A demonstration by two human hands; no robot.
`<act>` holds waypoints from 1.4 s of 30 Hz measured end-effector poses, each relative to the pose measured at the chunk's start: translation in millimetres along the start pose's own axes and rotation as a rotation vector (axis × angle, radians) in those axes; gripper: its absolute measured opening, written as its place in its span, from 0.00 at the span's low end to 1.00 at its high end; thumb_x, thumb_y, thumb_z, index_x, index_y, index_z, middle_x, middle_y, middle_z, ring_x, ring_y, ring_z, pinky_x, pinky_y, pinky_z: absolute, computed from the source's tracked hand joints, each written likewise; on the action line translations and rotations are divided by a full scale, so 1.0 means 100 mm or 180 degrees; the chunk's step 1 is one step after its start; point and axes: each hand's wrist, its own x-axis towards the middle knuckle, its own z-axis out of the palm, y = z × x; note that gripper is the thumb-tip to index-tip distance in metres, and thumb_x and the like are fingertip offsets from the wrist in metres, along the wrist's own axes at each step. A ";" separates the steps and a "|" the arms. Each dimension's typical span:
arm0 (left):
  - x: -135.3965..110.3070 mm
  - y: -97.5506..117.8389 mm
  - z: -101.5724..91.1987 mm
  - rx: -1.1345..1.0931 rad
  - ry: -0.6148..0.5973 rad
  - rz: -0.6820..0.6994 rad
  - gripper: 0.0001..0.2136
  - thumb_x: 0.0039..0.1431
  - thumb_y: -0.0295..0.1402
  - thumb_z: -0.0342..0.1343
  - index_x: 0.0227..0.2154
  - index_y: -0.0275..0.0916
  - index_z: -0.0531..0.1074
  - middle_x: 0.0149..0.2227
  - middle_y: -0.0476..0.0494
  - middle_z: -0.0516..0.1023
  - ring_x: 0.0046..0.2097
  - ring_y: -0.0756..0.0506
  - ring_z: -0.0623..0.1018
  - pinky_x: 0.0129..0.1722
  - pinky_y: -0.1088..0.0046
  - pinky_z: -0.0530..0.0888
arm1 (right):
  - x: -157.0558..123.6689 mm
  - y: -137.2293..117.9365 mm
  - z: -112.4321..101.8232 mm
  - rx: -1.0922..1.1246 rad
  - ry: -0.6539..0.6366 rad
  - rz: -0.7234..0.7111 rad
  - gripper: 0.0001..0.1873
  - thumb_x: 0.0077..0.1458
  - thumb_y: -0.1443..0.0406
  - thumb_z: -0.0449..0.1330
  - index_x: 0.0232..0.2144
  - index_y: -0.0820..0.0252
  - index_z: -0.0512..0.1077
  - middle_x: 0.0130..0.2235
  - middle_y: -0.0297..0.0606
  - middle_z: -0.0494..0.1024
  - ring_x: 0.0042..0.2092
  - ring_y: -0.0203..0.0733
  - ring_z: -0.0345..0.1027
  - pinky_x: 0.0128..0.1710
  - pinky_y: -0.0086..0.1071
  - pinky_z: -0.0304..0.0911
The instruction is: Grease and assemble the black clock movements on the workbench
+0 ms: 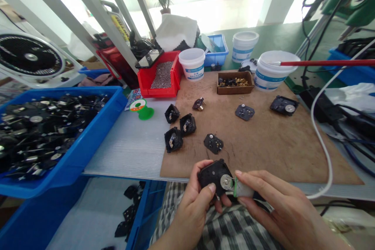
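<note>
- Left hand (190, 215) and right hand (281, 207) are close together at the near edge of the brown fibreboard (263, 152), just off it.
- Left hand's fingers wrap a black plastic housing (215, 175), squarish and moulded, with a shiny round metal disc (226, 182) on its face.
- Right hand pinches a pale cylinder (243, 189) with a green rim, its end at the disc.
- On the board, matte black housings (172, 113) and flat black plates (213, 143) lie apart.
- Beyond the board's far edge, a cardboard tray (235, 82) holds brass-coloured bits, beside glossy white plastic tubs (277, 70).
- Left of the board, a blue plastic bin (58, 133) brims with black parts, and a green spool (142, 109) stands nearer.
</note>
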 end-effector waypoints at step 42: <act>0.02 -0.07 0.13 0.0092 0.0323 0.0249 0.18 0.61 0.36 0.53 0.51 0.41 0.56 0.35 0.45 0.74 0.28 0.50 0.74 0.27 0.76 0.69 | 0.10 0.17 0.06 0.1275 0.0062 0.0984 0.19 0.62 0.62 0.56 0.54 0.56 0.61 0.44 0.38 0.70 0.42 0.39 0.68 0.42 0.30 0.66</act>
